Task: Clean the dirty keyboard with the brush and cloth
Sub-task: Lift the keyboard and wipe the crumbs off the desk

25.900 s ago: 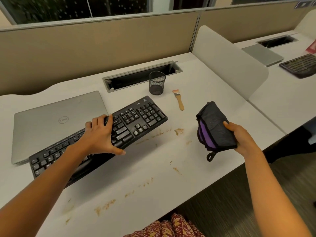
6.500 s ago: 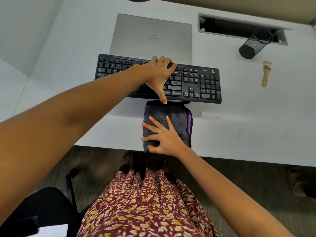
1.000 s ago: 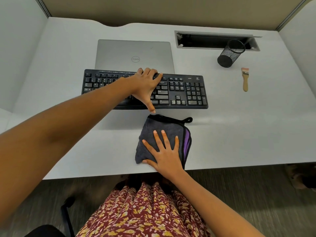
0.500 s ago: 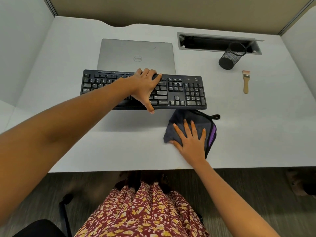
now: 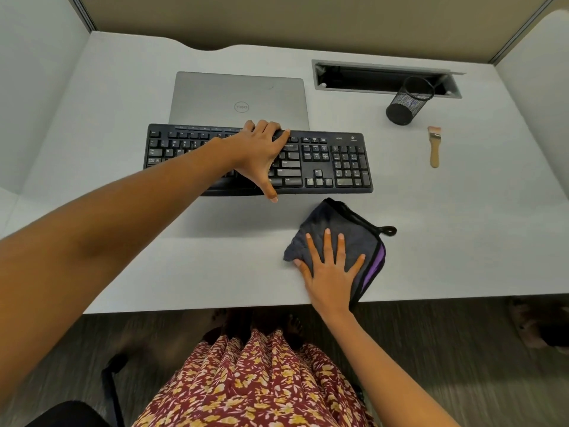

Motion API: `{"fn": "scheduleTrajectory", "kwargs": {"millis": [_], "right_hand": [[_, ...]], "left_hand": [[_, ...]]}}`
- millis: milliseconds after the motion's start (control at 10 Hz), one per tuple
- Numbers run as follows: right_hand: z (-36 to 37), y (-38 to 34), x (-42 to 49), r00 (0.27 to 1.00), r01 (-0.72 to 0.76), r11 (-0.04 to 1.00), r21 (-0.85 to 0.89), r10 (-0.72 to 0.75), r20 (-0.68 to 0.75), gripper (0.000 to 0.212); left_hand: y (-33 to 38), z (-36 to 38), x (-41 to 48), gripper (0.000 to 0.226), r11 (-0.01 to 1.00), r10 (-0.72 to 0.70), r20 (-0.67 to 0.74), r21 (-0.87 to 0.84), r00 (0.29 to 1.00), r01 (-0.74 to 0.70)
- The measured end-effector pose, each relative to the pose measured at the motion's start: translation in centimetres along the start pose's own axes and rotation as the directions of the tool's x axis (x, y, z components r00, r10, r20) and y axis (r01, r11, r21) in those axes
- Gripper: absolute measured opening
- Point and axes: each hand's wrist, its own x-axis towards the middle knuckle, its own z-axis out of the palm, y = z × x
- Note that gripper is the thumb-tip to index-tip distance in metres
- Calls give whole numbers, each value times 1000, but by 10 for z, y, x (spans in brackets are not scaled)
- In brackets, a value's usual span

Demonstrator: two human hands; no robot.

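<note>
Red floral fabric [image 5: 246, 386] fills the foreground below the white desk [image 5: 462, 241]. Just past the desk's near edge the right hand [image 5: 331, 272] lies flat, fingers straight and spread, pressing on the grey cloth [image 5: 345, 223] with purple trim, which sits near the keyboard [image 5: 338, 161] but apart from it. Farther on, the left hand [image 5: 260, 152] spans the black keyboard, fingers curled over its far edge, thumb at its near edge; whether it lifts or only steadies it is hard to tell. Behind lies a closed silver laptop [image 5: 215, 97]. Far right, the wooden brush [image 5: 434, 147] lies beside a black mesh cup [image 5: 406, 101].
</note>
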Motion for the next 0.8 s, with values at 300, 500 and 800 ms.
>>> {"fn": "scheduleTrajectory", "kwargs": {"millis": [300,500,800], "right_hand": [[7,-59,-35,999,-25,995,93,23,23,61],[9,-89,-28,999,21,994,109,-27,47,61],[10,-108,-6,991,121,989,81,-126,55,61]], "left_hand": [[2,2,8,149,1000,22,6,5,1000,-22],[1,3,9,150,999,33,11,6,999,-33],[-5,5,4,150,999,21,19,24,1000,-21]]}}
